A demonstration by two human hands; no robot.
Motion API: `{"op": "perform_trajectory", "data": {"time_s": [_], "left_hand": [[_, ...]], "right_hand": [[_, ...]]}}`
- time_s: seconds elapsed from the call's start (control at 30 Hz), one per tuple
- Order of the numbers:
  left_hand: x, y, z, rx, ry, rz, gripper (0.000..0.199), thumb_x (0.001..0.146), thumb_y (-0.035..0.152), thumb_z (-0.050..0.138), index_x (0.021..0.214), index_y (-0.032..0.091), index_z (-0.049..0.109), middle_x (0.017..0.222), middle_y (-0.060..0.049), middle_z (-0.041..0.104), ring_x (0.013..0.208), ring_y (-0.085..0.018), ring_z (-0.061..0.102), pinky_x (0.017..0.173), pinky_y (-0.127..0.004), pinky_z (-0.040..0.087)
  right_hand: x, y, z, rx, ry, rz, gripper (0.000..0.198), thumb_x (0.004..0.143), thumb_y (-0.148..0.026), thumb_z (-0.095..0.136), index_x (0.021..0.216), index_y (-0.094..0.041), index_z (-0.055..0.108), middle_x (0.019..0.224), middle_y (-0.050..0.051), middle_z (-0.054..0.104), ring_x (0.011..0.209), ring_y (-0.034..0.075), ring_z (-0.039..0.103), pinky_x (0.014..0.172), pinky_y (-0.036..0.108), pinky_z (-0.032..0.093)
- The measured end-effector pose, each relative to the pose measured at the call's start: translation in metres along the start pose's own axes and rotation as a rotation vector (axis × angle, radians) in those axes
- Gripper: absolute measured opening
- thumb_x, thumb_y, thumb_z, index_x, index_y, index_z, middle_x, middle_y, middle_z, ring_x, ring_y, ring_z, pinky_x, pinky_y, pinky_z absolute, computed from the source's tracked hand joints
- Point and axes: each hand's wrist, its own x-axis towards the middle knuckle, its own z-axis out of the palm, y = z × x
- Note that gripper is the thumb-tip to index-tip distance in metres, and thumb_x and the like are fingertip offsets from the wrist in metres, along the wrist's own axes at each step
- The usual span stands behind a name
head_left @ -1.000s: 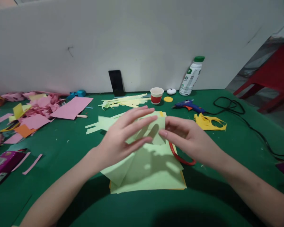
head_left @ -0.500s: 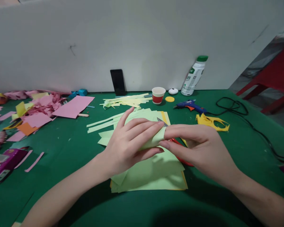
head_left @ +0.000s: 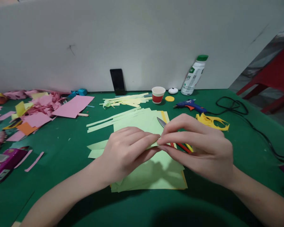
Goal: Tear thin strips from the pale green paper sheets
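A light green paper strip (head_left: 96, 149) runs between my two hands, its forked end sticking out to the left of my left hand (head_left: 129, 151). That hand is closed over the strip, fingers together. At the strip's other end my right hand (head_left: 198, 145) pinches the paper between thumb and fingertips, touching the left fingertips. Most of the strip is hidden by my fingers. Beneath lies a stack of green paper sheets (head_left: 151, 179) with yellow edges showing. Red-handled scissors (head_left: 161, 122) rest on the stack, partly behind my right hand.
Green and pale yellow strips (head_left: 130, 100) lie behind the stack, near a phone (head_left: 117, 82) and a paper cup (head_left: 158, 95). To the right are a glue gun (head_left: 191, 106), its cord and a yellow scrap (head_left: 213, 122). Pink paper (head_left: 73, 106) is piled left. A bottle (head_left: 194, 75) leans on the wall.
My left fingers have folded down and closed over the paper. My right hand's fingers have shifted to a tighter pinch. The forked strip end now reaches further left, and more of the scissor blade shows.
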Motion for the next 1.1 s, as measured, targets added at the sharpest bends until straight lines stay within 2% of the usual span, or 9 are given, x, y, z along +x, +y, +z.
{"op": "perform_trajectory", "data": {"time_s": [0.17,0.27,0.47,0.67,0.8,0.97,1.1], "left_hand": [[0.001,0.004,-0.002,-0.029,-0.020,0.029,0.011,0.082,0.015,0.052,0.090,0.009,0.057,0.080,-0.008,0.069,0.072,-0.016,0.063,0.071,-0.029,0.050],[0.004,0.005,-0.005,-0.075,-0.074,0.018,0.012,0.085,0.014,0.047,0.087,0.010,0.058,0.081,-0.007,0.069,0.072,-0.015,0.064,0.077,-0.030,0.049],[0.010,-0.001,-0.015,-0.219,-0.278,-0.230,0.025,0.088,0.020,0.042,0.078,0.011,0.064,0.064,-0.004,0.065,0.060,-0.013,0.058,0.060,-0.024,0.044],[0.015,-0.012,-0.023,-0.388,-0.484,-0.537,0.033,0.088,0.029,0.041,0.078,0.015,0.069,0.055,0.002,0.059,0.043,-0.006,0.039,0.046,-0.018,0.031],[0.016,-0.024,-0.021,-0.476,-0.558,-0.667,0.036,0.086,0.038,0.042,0.077,0.016,0.069,0.054,0.003,0.051,0.046,-0.007,0.033,0.045,-0.018,0.027],[0.014,-0.034,-0.020,-0.539,-0.672,-0.806,0.041,0.083,0.047,0.043,0.071,0.016,0.068,0.050,0.005,0.027,0.045,-0.007,0.020,0.041,-0.020,0.019],[0.014,-0.037,-0.021,-0.556,-0.695,-0.828,0.038,0.082,0.042,0.046,0.065,0.014,0.064,0.051,0.005,0.021,0.044,-0.007,0.018,0.040,-0.021,0.018]], "right_hand": [[0.001,0.000,0.000,-0.012,-0.033,-0.046,0.012,0.074,-0.006,0.059,0.074,-0.018,0.059,0.069,0.003,0.059,0.065,0.011,0.051,0.059,0.027,0.045],[0.000,-0.001,0.000,-0.002,-0.070,-0.025,0.013,0.074,-0.005,0.057,0.074,-0.018,0.057,0.070,0.003,0.059,0.067,0.013,0.051,0.061,0.028,0.045],[0.001,0.007,-0.009,0.082,-0.032,0.226,0.013,0.076,-0.010,0.053,0.068,-0.020,0.052,0.068,0.001,0.056,0.067,0.013,0.051,0.061,0.027,0.041],[0.005,0.032,-0.029,0.285,0.220,0.538,0.009,0.072,-0.016,0.057,0.064,-0.019,0.057,0.066,-0.001,0.053,0.065,0.011,0.047,0.058,0.025,0.036],[0.006,0.049,-0.043,0.326,0.305,0.704,0.006,0.067,-0.016,0.058,0.062,-0.018,0.060,0.062,-0.002,0.050,0.061,0.009,0.044,0.056,0.025,0.031],[0.008,0.062,-0.058,0.271,0.379,0.880,0.001,0.060,-0.017,0.060,0.060,-0.017,0.061,0.058,-0.002,0.050,0.056,0.008,0.044,0.052,0.026,0.029],[0.010,0.069,-0.070,0.203,0.425,0.950,0.010,0.067,-0.012,0.058,0.058,-0.014,0.059,0.057,-0.002,0.052,0.056,0.008,0.046,0.056,0.031,0.030]]}}
